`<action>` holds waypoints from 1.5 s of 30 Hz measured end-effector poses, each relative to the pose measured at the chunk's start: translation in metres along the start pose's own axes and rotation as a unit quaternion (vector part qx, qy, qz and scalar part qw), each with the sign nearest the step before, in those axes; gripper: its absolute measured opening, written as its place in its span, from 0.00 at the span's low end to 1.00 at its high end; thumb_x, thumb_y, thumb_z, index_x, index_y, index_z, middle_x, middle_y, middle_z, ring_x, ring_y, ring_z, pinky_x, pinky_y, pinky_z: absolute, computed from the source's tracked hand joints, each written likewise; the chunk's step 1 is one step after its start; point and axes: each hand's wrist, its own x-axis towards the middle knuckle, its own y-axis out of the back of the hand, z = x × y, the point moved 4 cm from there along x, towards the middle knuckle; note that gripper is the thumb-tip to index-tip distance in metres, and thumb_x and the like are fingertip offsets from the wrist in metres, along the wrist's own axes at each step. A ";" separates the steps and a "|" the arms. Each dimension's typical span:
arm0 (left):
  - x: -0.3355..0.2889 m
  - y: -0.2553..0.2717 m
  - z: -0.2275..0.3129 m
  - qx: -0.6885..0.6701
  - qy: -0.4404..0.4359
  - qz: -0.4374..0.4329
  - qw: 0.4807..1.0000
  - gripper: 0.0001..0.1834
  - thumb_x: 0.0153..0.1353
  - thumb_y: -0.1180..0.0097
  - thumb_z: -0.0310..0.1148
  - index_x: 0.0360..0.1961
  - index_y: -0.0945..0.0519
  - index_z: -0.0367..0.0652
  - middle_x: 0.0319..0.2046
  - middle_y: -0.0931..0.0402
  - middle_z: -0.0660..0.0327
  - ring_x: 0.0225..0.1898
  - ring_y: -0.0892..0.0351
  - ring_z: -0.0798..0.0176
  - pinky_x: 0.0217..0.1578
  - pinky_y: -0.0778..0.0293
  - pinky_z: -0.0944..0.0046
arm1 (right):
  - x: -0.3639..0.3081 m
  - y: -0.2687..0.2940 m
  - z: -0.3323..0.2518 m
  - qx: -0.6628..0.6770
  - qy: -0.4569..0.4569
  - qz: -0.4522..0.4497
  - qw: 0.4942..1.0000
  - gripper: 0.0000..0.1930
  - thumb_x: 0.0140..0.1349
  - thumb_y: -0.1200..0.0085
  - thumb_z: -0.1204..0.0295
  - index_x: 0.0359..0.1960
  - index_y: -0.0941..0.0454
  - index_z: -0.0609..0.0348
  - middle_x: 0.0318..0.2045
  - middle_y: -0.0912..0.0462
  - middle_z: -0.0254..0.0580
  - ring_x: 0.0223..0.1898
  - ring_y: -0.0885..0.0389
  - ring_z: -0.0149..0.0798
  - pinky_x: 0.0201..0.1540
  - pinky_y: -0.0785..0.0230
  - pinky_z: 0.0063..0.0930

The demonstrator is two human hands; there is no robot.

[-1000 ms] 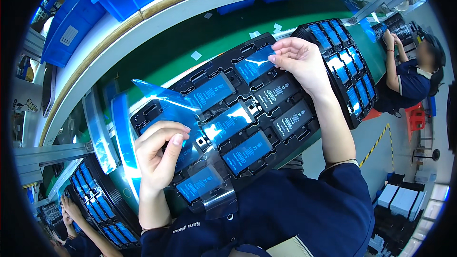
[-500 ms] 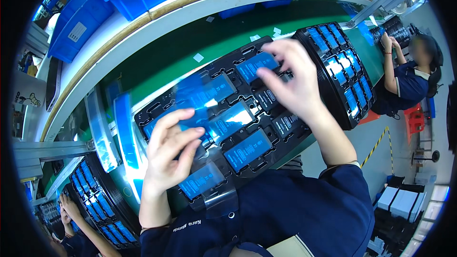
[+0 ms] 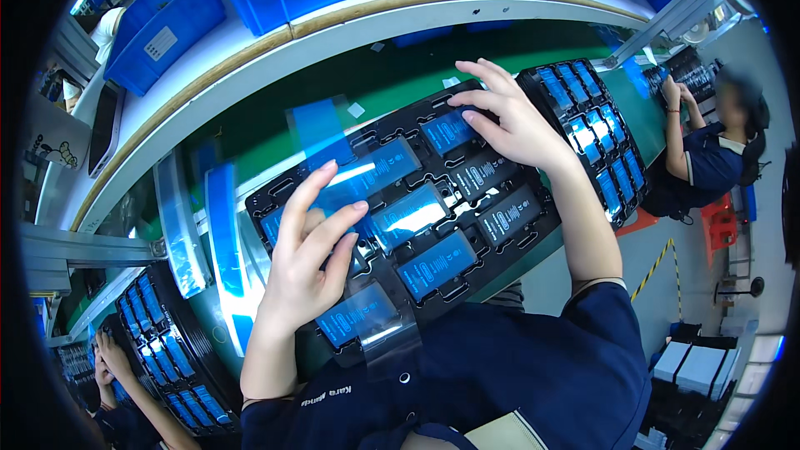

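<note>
A black moulded tray (image 3: pixel 452 290) lies before me, holding several flat, rectangular battery-like pieces. Blue film covers most of them, such as the near piece (image 3: pixel 437 264); a piece on the right (image 3: pixel 508 215) shows dark without it. A strip of blue film (image 3: pixel 321 127) crosses the tray's far edge toward its left pieces. Over the left part of the tray, my left hand (image 3: pixel 315 246) is open, fingers apart beside the strip and the middle piece. My right hand (image 3: pixel 521 125) is open too, its thumb and index fingertips at the far right blue-covered piece (image 3: pixel 447 131). Clear film (image 3: pixel 392 342) overhangs the near edge.
Stacked trays of blue-covered pieces stand at right (image 3: pixel 596 129) and lower left (image 3: pixel 171 350). Long blue and clear film strips (image 3: pixel 223 242) lie left of my tray. Blue bins (image 3: pixel 162 37) sit on the raised shelf (image 3: pixel 417 2). Co-workers are on both sides.
The blue strip, blurred before, now shows sharply past the tray's far edge. My left fingers have spread wider. My right fingers have shifted slightly on the far right piece. The whole view has shifted slightly.
</note>
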 end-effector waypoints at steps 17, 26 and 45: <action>0.002 0.000 -0.001 -0.019 -0.016 0.010 1.000 0.21 0.51 0.41 0.13 0.48 0.19 0.38 0.63 0.36 0.45 0.21 0.38 0.72 0.27 0.34 0.70 | -0.023 0.024 -0.020 0.081 0.013 -0.046 0.996 0.04 0.55 0.41 0.79 0.32 0.20 0.60 0.51 0.22 0.42 0.62 0.32 0.52 0.65 0.43 0.44; 0.002 0.000 -0.001 -0.010 0.004 -0.008 1.000 0.23 0.48 0.39 0.12 0.47 0.20 0.39 0.64 0.37 0.45 0.25 0.33 0.71 0.33 0.31 0.69 | -0.026 0.051 -0.003 0.291 -0.204 0.072 0.932 0.12 0.63 0.46 0.80 0.48 0.22 0.60 0.37 0.21 0.30 0.35 0.22 0.22 0.34 0.29 0.15; 0.002 -0.001 -0.002 0.009 0.005 -0.012 1.000 0.21 0.47 0.39 0.12 0.45 0.20 0.37 0.63 0.36 0.44 0.25 0.31 0.71 0.32 0.31 0.70 | -0.002 -0.013 0.018 0.398 -0.281 0.013 0.873 0.12 0.54 0.38 0.85 0.41 0.20 0.65 0.30 0.16 0.36 0.31 0.19 0.21 0.36 0.27 0.12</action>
